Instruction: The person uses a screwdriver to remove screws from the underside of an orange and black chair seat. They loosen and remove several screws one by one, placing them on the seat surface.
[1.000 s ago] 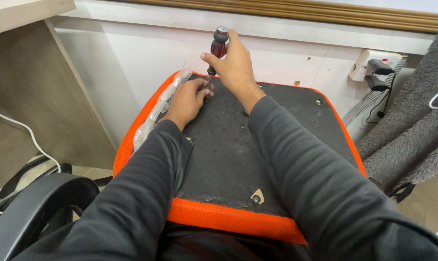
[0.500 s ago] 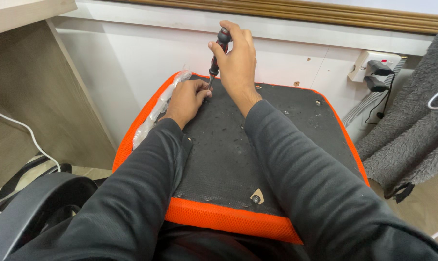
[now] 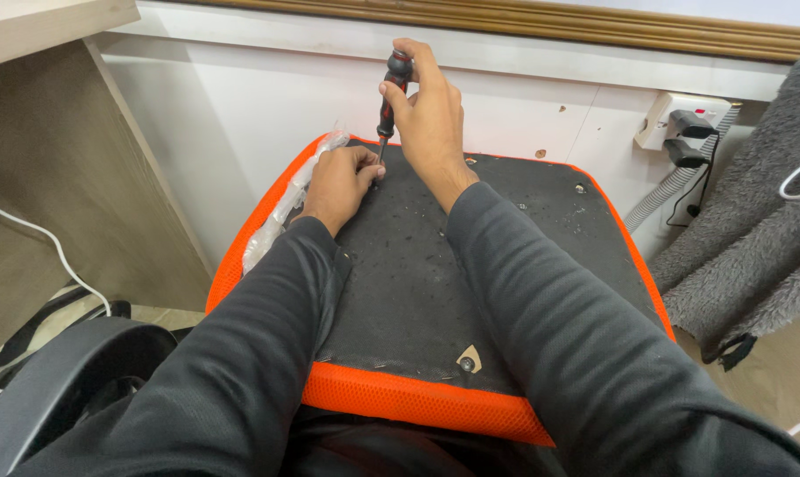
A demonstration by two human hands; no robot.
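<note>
An upturned seat cushion with a black fabric underside and an orange mesh rim lies in front of me. My right hand grips a red and black screwdriver upright, its tip down on the far left part of the underside. My left hand rests on the fabric with fingers pinched around the screwdriver's tip. Whatever sits under the tip is hidden by my fingers.
A crumpled clear plastic wrap lies along the seat's left rim. A screw hole shows near the front edge. A wall socket with plugs is at the right, grey fuzzy fabric beside it, a black chair arm lower left.
My right hand has shifted its grip on the screwdriver handle, turning it slightly. My left hand stays at the tip.
</note>
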